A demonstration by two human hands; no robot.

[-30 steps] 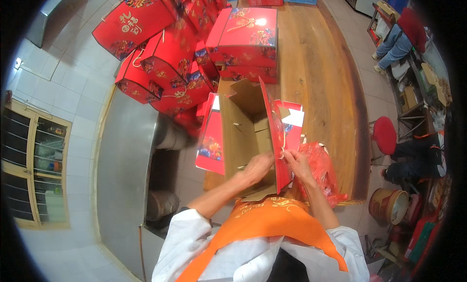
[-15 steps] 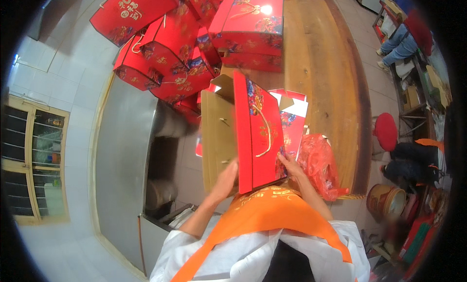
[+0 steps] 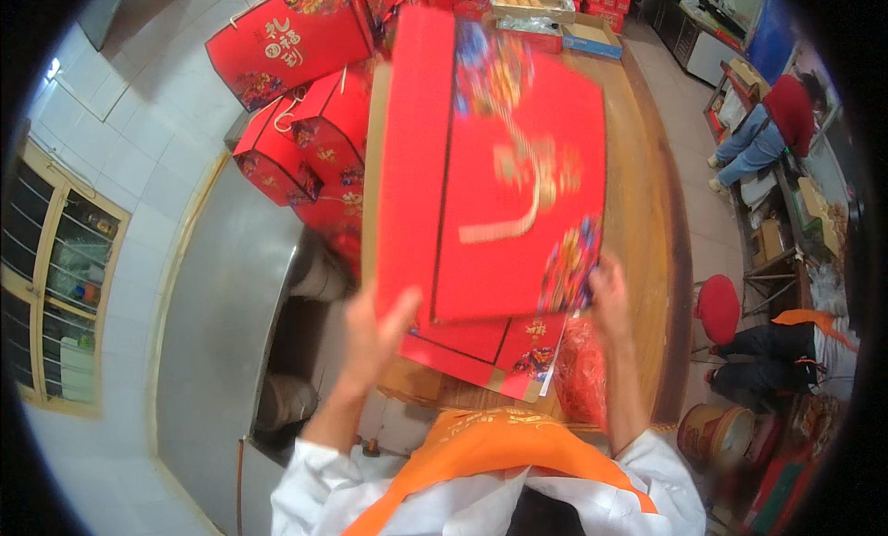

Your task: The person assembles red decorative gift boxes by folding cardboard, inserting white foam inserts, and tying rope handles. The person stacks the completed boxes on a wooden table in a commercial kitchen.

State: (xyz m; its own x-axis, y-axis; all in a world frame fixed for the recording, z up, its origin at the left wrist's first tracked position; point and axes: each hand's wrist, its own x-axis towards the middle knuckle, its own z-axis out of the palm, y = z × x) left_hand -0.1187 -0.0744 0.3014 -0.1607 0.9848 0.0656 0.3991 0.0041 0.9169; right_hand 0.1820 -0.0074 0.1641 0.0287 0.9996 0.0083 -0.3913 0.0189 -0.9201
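Raised in front of me is a red gift box [image 3: 499,268] with a cream rope handle, gold lettering and blue floral corners. It is tilted, its broad face toward me, and slightly blurred. My left hand [image 3: 370,337] grips its lower left edge, thumb on the red face. At the lower right corner, my right hand [image 3: 608,291] holds the other side, its fingers partly hidden behind the box. Beneath it, flat red printed cardboard [image 3: 462,351] lies at the near end of the wooden table [image 3: 638,221]. A red plastic bag [image 3: 581,374] sits beside that cardboard.
Several finished red gift boxes [image 3: 287,50] are stacked at the far left. A tray of round baked goods [image 3: 532,0] and a blue-sided carton [image 3: 592,38] stand at the table's far end. A metal counter [image 3: 222,286] runs along the left. Two people and a red stool [image 3: 718,309] are at the right.
Both hands have lifted the gift box up and away from my body, and its face has turned more toward me. My view has tilted up, showing more of the table's far end.
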